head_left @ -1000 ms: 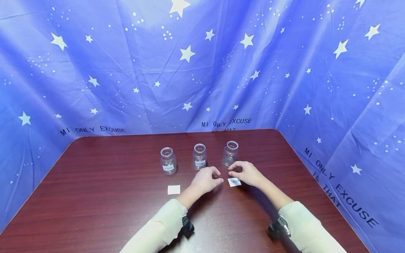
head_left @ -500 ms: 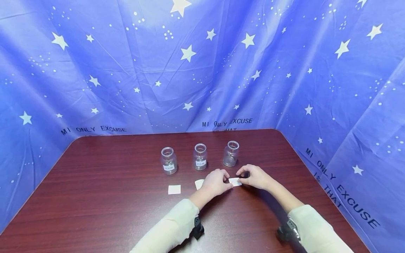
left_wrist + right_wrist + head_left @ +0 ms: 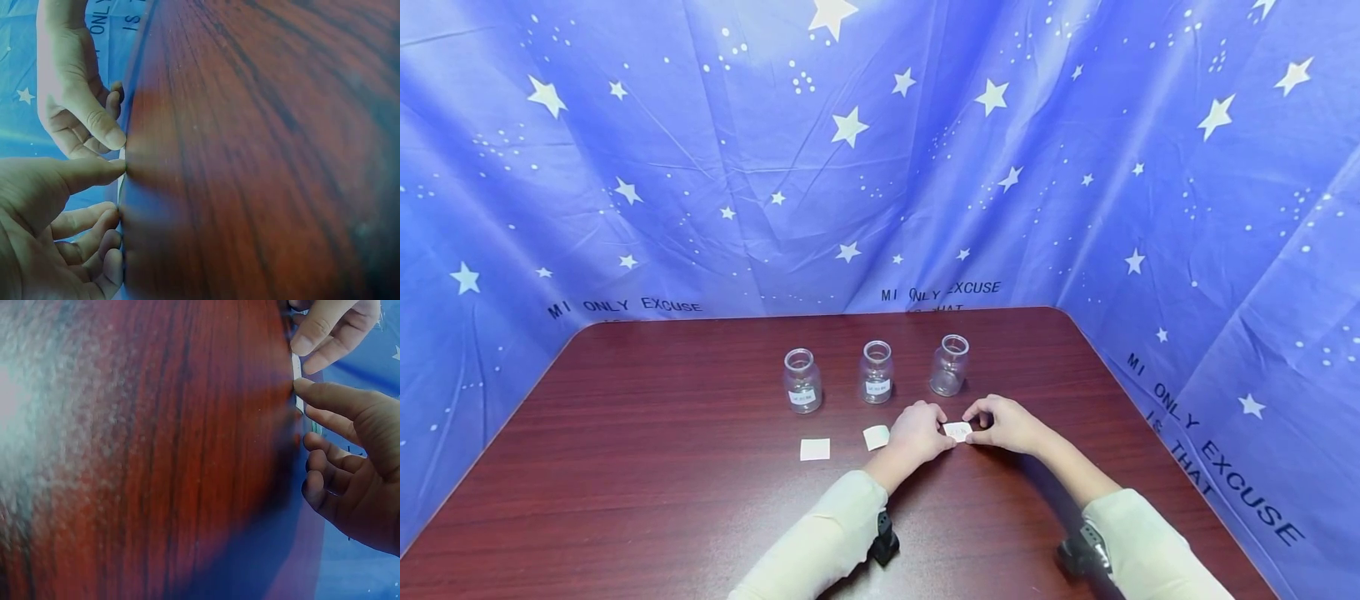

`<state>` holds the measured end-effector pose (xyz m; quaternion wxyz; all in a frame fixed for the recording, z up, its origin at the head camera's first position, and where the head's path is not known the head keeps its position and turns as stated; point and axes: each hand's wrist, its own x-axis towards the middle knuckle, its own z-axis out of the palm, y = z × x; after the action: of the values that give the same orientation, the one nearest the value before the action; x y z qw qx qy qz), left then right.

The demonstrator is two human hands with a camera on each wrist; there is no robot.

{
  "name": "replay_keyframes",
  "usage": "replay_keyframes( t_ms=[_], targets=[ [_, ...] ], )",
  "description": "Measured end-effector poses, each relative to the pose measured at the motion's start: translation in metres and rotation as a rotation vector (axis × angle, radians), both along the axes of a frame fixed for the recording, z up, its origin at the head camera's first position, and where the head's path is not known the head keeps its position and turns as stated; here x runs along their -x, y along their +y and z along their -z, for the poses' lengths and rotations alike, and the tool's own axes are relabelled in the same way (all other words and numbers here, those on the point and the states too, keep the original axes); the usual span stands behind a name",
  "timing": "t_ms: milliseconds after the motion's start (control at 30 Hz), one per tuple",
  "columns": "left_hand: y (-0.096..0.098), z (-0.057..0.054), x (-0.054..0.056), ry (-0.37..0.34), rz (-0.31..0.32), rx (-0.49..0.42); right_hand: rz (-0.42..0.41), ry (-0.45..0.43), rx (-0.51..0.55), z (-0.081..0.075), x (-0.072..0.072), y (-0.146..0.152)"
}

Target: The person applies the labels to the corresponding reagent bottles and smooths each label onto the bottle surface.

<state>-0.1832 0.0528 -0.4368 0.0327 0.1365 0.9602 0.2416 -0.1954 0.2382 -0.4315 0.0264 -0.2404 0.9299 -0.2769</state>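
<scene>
A small white printed label [image 3: 957, 431] lies at the table's surface between both hands. My left hand [image 3: 917, 432] holds its left side with thumb and index finger, the other fingers curling beneath in the left wrist view. On the label's right side, my right hand [image 3: 1009, 423] pinches it between thumb and index finger. Seen from the right wrist, the label is only a thin white edge [image 3: 297, 365]. Behind the hands stands a clear glass jar [image 3: 950, 367] with no label visible. Two more jars, the middle one [image 3: 876, 373] and the left one [image 3: 802, 382], bear printed labels.
Left of the left hand lies a slightly curled white paper piece [image 3: 876, 437], partly beside the wrist. Farther left is a flat white paper piece [image 3: 815, 449]. The dark red wooden table [image 3: 647, 467] meets a blue starry curtain [image 3: 760, 167] at its back and sides.
My left hand has moved right to the label, uncovering the curled paper piece. The right hand has shifted slightly right, and both now hold the label's sides.
</scene>
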Motion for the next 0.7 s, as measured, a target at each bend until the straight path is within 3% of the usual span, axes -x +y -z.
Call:
replay_keyframes(
  t_ms=[700],
  targets=[
    [0.0002, 0.0022, -0.0012, 0.008, -0.023, -0.014, 0.041, -0.049, -0.007, 0.0026, 0.0025, -0.0016]
  ],
)
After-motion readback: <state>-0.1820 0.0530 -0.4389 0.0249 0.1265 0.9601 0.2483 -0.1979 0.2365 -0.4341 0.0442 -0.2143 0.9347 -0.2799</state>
